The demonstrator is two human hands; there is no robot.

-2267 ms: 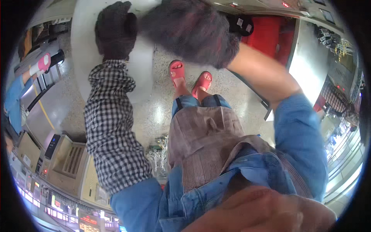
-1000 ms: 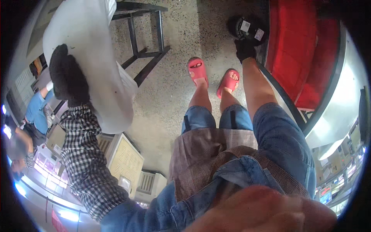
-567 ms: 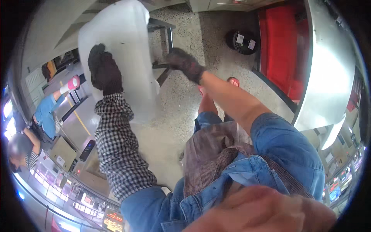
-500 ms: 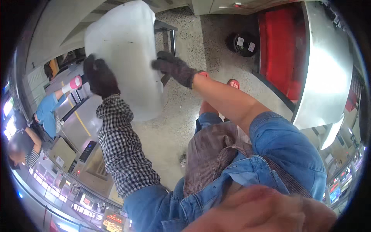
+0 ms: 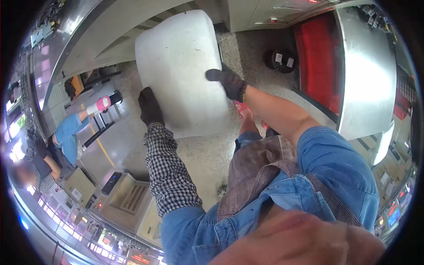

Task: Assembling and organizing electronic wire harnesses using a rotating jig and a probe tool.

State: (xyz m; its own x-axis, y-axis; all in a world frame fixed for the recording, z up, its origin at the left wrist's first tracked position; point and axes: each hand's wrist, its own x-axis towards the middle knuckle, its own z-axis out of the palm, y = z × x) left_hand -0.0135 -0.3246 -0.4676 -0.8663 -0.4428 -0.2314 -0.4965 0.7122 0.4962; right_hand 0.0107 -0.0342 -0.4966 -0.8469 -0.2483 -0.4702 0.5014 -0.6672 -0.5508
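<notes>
A speckled terrazzo floor is seen underneath it all. A round black object is sat on it by the red cabinet, beige machine housings are parked along its lower-left stretch, and a yellow line is painted across it.

I am holding a large white slab with rounded corners, its broad face showing a few faint dark specks. It is sitting raised above the speckled floor, tilted away from me. My gloved left hand is gripping its lower left edge, and my gloved right hand is pressing against its right side.
</notes>
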